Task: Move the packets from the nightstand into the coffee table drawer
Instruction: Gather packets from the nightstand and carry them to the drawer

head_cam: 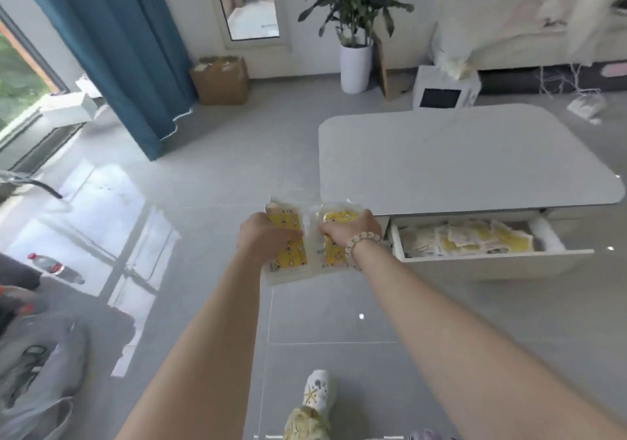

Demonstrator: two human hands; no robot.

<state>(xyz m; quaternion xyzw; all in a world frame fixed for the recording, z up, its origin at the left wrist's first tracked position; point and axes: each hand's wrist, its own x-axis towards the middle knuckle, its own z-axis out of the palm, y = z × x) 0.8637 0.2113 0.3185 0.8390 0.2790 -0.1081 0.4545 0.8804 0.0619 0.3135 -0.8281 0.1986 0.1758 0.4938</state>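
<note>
My left hand (263, 236) grips a yellow-and-clear packet (288, 256) held out in front of me above the floor. Right beside it, my right hand (353, 231), with a bead bracelet on the wrist, grips a second yellow packet (334, 253). Both packets hang just left of the white coffee table (458, 158). Its drawer (492, 260) stands pulled out on the near side and holds several similar yellow packets (475, 239). The nightstand is not in view.
Grey tiled floor lies all around. A plastic bottle (51, 265) lies on the floor at left, near dark bags. Further back stand a blue curtain (129, 49), a cardboard box (220, 80), a potted plant (356, 66) and a small white appliance (444, 88). My shoe (315, 388) shows below.
</note>
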